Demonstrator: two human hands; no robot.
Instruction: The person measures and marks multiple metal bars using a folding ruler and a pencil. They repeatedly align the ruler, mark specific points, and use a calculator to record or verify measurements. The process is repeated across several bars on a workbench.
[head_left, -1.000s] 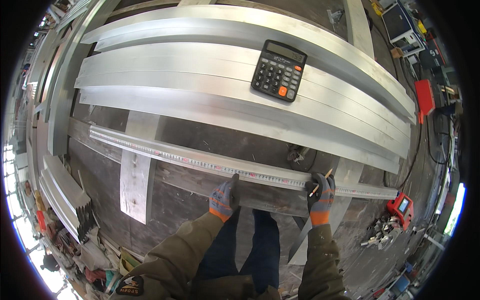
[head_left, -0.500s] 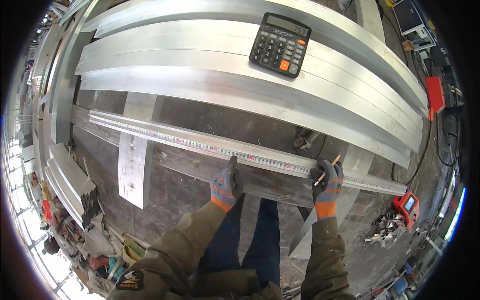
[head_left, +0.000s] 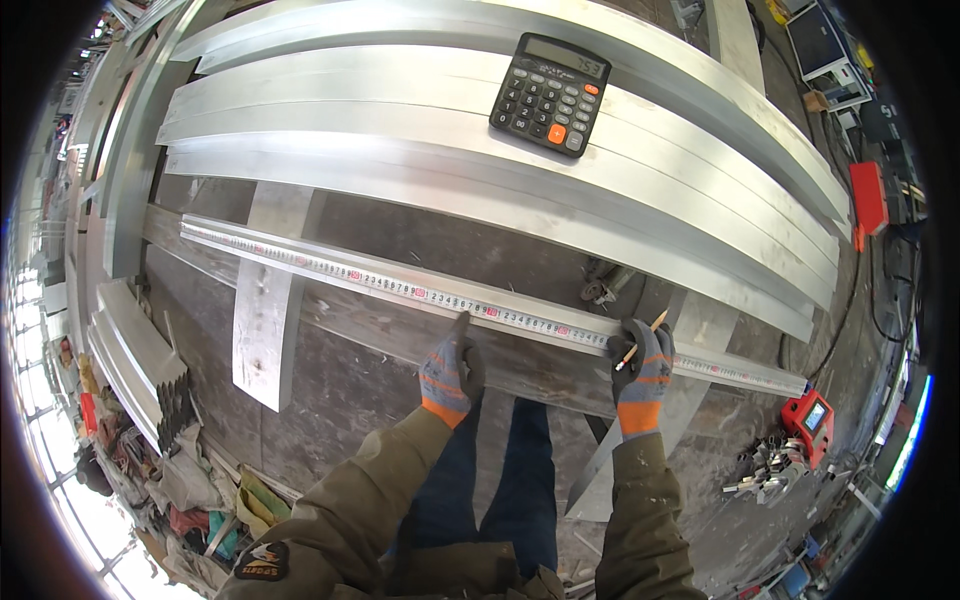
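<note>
A long narrow metal bar (head_left: 400, 262) crosses in front of me, and a tape measure's blade (head_left: 385, 284) runs along it. My left hand (head_left: 448, 375), in a grey and orange glove, has its fingers curled, with one fingertip touching the bar's front edge beside the tape. What lies inside that grip is hidden. My gloved right hand (head_left: 645, 378) is closed around a pencil (head_left: 628, 355), its knuckles against the bar further right. At the bar's right end sits a red case (head_left: 815, 416) with a small screen.
Wide metal profiles (head_left: 400, 112) lie behind the bar, with a black calculator (head_left: 547, 95) on top. Metal crosspieces (head_left: 262, 345) run beneath the bar. Stacked angled profiles (head_left: 135, 360) stand at the left; metal offcuts (head_left: 768, 470) lie on the right. A red box (head_left: 868, 198) sits at the far right.
The whole view has shifted slightly to the side. My left fingertip rests a little further right along the tape. My right hand keeps its grip on the pencil.
</note>
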